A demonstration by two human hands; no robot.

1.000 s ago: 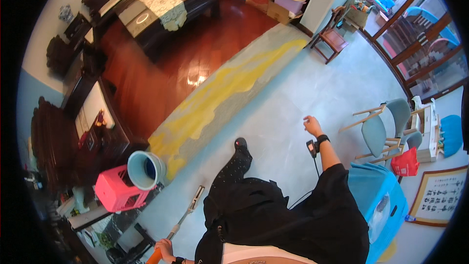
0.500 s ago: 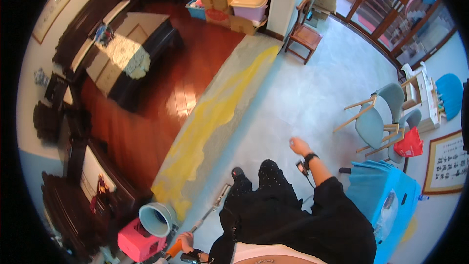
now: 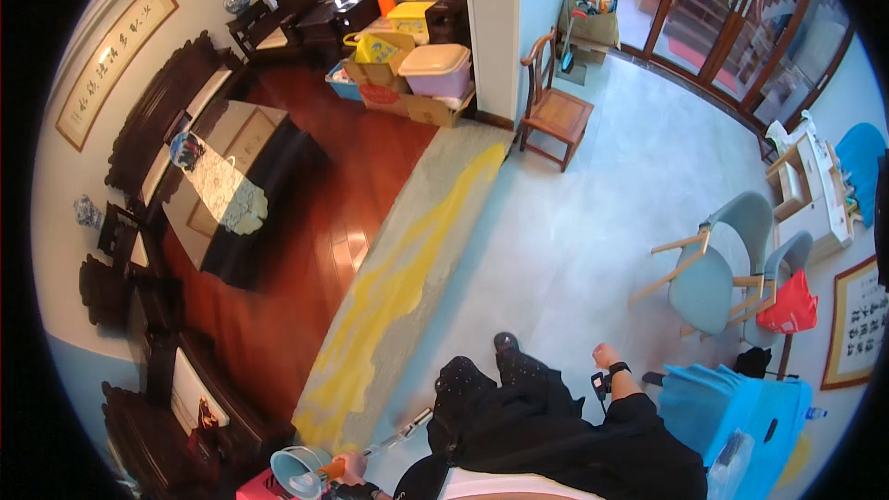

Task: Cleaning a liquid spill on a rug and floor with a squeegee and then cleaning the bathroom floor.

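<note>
My left hand (image 3: 350, 467), low in the view, is closed around the orange grip of a flat mop (image 3: 387, 441). The mop's pale pole slants away to a narrow head near my legs, close to the floor. Just left of that hand stands a light blue bucket (image 3: 310, 456), partly behind the orange grip. My right hand (image 3: 606, 356) hangs in front of me on the right with its fingers curled and nothing showing in them. A dark band with a small device is on that wrist.
A grey and yellow strip (image 3: 398, 268) divides red wood floor from pale floor. A wooden chair (image 3: 557, 116) stands by the pillar. Blue-grey chairs (image 3: 701, 292) and a blue-covered piece (image 3: 755, 407) are at right. Dark carved furniture (image 3: 222, 264) fills the left; a pink box (image 3: 255, 486) sits below.
The view has shifted forward, with the room lower in the picture. My legs have changed stride. My left hand with the mop has come nearer the bucket; my right hand has swung lower.
</note>
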